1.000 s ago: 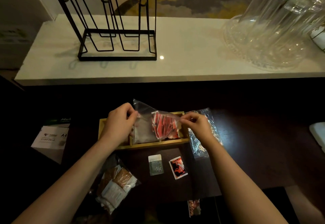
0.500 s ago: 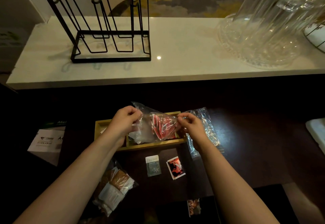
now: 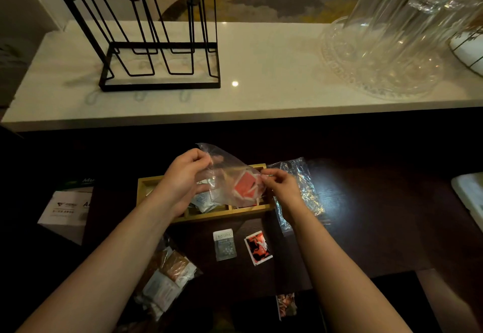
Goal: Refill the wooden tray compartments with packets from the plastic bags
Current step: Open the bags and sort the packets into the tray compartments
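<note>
A clear plastic bag [image 3: 227, 173] with red packets [image 3: 245, 187] inside hangs tilted over the wooden tray [image 3: 209, 216]. My left hand [image 3: 183, 180] pinches the bag's left edge and my right hand [image 3: 283, 189] pinches its right edge. Red packets are sliding down toward the tray's right compartment. Pale blue-white packets [image 3: 203, 200] lie in the middle compartment. The left compartment is mostly hidden behind my left hand.
A crumpled empty bag [image 3: 304, 189] lies right of the tray. A grey packet [image 3: 224, 244] and a red packet [image 3: 258, 247] lie in front of it; another filled bag [image 3: 167, 280] sits lower left. A white box [image 3: 66, 208] stands at left. Wire rack [image 3: 156, 45] and glassware [image 3: 392, 40] occupy the marble shelf.
The bag has been tipped further over the tray and the red packets have shifted down toward its right compartment. Both hands kept their grip on the bag's edges.
</note>
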`<control>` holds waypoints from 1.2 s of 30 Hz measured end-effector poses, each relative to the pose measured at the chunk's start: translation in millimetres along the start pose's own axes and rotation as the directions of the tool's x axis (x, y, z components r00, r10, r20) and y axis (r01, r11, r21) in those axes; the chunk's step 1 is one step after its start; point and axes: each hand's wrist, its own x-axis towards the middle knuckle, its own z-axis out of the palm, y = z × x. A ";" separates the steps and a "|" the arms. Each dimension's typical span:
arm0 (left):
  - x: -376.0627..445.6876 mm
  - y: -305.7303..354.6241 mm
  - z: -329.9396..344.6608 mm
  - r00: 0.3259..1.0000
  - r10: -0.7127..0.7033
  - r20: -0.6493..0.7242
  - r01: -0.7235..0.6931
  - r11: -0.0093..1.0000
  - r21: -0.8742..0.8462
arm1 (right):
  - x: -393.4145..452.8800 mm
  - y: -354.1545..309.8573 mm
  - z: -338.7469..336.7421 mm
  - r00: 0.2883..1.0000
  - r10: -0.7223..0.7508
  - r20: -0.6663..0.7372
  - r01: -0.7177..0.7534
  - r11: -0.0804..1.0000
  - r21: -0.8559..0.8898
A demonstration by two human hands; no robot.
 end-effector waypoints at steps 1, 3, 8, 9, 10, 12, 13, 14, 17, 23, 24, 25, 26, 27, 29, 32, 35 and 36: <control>-0.9 -0.1 -0.4 1.000 -0.004 -0.011 0.004 1.000 0.001 | -0.3 0.0 -0.2 1.000 0.001 0.000 -0.001 1.000 0.009; -2.8 0.5 -2.3 1.000 0.001 -0.022 -0.001 1.000 -0.002 | -1.2 -2.2 -0.8 1.000 -0.003 0.002 0.003 0.999 0.038; -10.6 6.3 -10.2 0.995 0.014 0.100 0.013 0.963 -0.269 | -6.1 -9.1 -3.4 0.991 0.051 0.123 -0.076 0.977 0.201; -12.6 7.3 -10.9 0.992 -0.004 0.124 0.047 0.938 -0.343 | -6.6 -10.3 -2.5 0.985 0.060 0.160 -0.093 0.974 0.208; -14.1 7.9 -11.2 0.989 -0.025 0.143 0.082 0.908 -0.411 | -6.6 -11.9 -1.1 0.977 0.064 0.203 -0.107 0.972 0.208; -16.3 8.1 -11.9 0.982 -0.055 0.181 0.143 0.845 -0.516 | -6.7 -15.7 3.6 0.950 0.061 0.307 -0.145 0.955 0.259; -16.6 7.6 -12.8 0.979 -0.067 0.195 0.166 0.817 -0.553 | -6.9 -18.3 5.5 0.935 0.062 0.350 -0.178 0.934 0.309; -16.0 6.2 -14.5 0.977 -0.076 0.200 0.180 0.796 -0.577 | -6.7 -20.3 6.7 0.919 0.068 0.390 -0.221 0.905 0.363; -11.7 1.3 -20.1 0.976 -0.098 0.194 0.198 0.770 -0.607 | -9.6 -27.4 8.0 0.872 0.060 0.485 -0.290 0.863 0.415; -4.4 -11.9 -34.2 0.997 -0.082 0.015 0.080 0.885 -0.458 | -13.2 -32.4 4.9 0.940 -0.001 0.342 -0.131 0.922 0.363; -4.7 -13.7 -35.1 0.998 -0.064 -0.020 0.051 0.921 -0.385 | -13.5 -29.3 2.5 0.953 0.003 0.302 -0.104 0.941 0.322; -5.3 -15.3 -35.2 0.997 -0.044 -0.063 0.023 0.951 -0.308 | -13.8 -26.3 0.1 0.964 0.002 0.264 -0.074 0.963 0.261; -5.9 -17.6 -36.1 0.994 -0.023 -0.105 -0.003 0.970 -0.244 | -14.0 -23.1 -1.3 0.974 0.000 0.228 -0.047 0.979 0.198; -7.6 -18.9 -36.1 0.991 -0.004 -0.134 -0.023 0.980 -0.197 | -13.4 -20.2 -1.7 0.982 0.001 0.187 -0.031 0.987 0.155; -11.1 -22.2 -39.5 0.987 0.017 -0.160 -0.041 0.989 -0.145 | -9.1 -12.8 -4.2 0.998 0.012 0.063 -0.021 0.990 0.140; -14.7 -29.5 -49.1 0.982 0.005 -0.189 -0.027 0.993 -0.116 | 0.1 0.8 -17.9 0.983 0.102 -0.149 -0.062 0.965 0.253; -19.0 -38.9 -58.4 0.981 0.007 -0.195 -0.031 0.992 -0.122 | 0.5 15.8 -33.5 0.938 0.231 -0.260 -0.104 0.899 0.425; -20.1 -41.5 -60.5 0.981 0.010 -0.196 -0.034 0.993 -0.117 | -0.4 20.4 -37.4 0.916 0.273 -0.293 -0.112 0.878 0.465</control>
